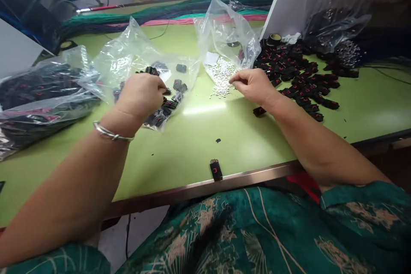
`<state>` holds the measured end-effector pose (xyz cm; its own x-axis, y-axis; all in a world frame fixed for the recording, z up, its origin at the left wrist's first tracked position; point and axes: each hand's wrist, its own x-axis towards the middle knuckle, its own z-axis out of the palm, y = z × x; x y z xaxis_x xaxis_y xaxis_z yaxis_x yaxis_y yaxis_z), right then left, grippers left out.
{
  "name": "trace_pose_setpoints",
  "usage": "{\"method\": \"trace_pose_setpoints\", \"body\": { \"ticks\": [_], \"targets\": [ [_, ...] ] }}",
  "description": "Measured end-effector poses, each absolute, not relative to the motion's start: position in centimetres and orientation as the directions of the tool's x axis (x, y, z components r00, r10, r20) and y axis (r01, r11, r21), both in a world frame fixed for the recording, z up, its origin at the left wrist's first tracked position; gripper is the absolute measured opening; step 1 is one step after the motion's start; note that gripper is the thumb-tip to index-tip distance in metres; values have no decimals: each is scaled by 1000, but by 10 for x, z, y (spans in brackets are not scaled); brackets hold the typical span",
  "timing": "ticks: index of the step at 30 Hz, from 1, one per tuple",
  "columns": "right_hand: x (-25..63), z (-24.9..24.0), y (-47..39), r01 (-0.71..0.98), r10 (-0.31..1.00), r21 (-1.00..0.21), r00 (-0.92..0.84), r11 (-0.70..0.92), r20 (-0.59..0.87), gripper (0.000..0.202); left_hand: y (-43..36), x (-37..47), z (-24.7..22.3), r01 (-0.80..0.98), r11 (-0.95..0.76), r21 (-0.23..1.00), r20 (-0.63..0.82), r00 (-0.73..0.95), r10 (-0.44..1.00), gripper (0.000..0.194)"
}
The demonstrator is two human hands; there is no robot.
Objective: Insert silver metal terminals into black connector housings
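My left hand (141,98) reaches over an open clear bag of black plastic parts (177,85); its fingers are bent together around something dark that is mostly hidden. My right hand (252,85) is at the right side of a heap of small white pieces (221,75), thumb and forefinger pinched; whatever is between them is too small to name. One black connector (215,170) with a red mark lies at the table's front edge, a tiny black scrap (218,140) just beyond it. Another black connector (259,111) sits below my right wrist.
Many black connectors with red marks (295,72) are piled on the right, near a tape roll (274,39). Filled plastic bags (41,94) lie at the left. Coloured cables (180,19) run across the back of the green table (180,150). A white panel (285,4) stands at the back right.
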<state>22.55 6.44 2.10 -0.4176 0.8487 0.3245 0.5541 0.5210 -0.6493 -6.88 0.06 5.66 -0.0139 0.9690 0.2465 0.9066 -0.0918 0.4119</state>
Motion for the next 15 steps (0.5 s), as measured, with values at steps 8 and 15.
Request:
{"method": "trace_pose_setpoints", "body": {
  "ticks": [8, 15],
  "targets": [
    [239, 19, 58, 605, 874, -633, -380, 483, 303, 16, 7, -46, 12, 962, -43, 270, 210, -16, 978, 16],
    [213, 9, 54, 697, 871, -527, -438, 486, 223, 17, -23, -50, 55, 935, -29, 354, 315, -90, 945, 21]
  ]
}}
